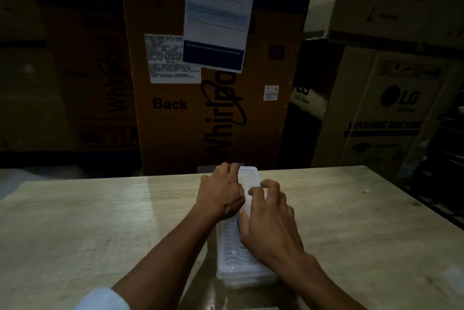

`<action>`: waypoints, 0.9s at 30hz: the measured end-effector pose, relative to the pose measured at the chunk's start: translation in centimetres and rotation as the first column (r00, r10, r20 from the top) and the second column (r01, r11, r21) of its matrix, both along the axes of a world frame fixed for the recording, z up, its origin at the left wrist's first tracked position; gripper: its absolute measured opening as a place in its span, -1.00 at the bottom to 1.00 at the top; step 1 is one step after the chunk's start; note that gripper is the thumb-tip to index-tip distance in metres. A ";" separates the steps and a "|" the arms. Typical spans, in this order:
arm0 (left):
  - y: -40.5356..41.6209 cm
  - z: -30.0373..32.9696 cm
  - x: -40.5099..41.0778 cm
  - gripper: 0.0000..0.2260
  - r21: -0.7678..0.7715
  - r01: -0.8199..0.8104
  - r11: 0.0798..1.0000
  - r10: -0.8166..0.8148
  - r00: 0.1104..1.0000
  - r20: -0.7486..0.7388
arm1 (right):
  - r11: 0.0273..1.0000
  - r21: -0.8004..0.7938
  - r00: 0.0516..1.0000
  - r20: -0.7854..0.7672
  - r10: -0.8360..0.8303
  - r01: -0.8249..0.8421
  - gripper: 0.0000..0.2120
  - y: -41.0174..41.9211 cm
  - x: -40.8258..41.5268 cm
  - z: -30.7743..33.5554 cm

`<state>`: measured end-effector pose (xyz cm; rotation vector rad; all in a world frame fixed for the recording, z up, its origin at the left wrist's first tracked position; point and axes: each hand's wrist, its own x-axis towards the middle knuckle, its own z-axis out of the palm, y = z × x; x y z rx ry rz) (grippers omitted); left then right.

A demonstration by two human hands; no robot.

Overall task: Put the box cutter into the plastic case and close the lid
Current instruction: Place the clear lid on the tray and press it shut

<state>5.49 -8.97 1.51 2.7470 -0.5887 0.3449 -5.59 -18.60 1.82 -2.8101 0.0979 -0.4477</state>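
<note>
Stacked appliance cartons (216, 109) loom as your left hand (221, 194) and right hand (270, 222), fingers spread flat and gripping nothing, press the plastic case (241, 259) lid down at lower centre, cutter unseen, closing apparently nearly done.

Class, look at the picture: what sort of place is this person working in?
Probably an appliance storeroom or warehouse: a tall Whirlpool carton and an LG washing machine box stand stacked behind the wooden table.
</note>
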 end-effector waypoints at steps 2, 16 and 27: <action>-0.1 -0.1 0.0 -0.59 0.017 0.000 1.000 0.000 1.000 0.004 | 1.000 -0.030 1.000 -0.027 -0.002 0.001 -0.53 0.0 0.1 0.0; 0.4 0.2 -2.9 -0.82 -0.049 -0.021 0.999 0.029 0.987 0.161 | 0.998 -0.065 0.998 -0.061 0.008 -0.012 -0.61 0.1 0.0 0.5; 1.3 -1.0 -8.9 -0.48 0.070 -0.021 0.997 0.023 1.000 -0.017 | 0.996 -0.086 0.996 -0.084 0.016 -0.023 -0.57 -0.1 0.0 0.5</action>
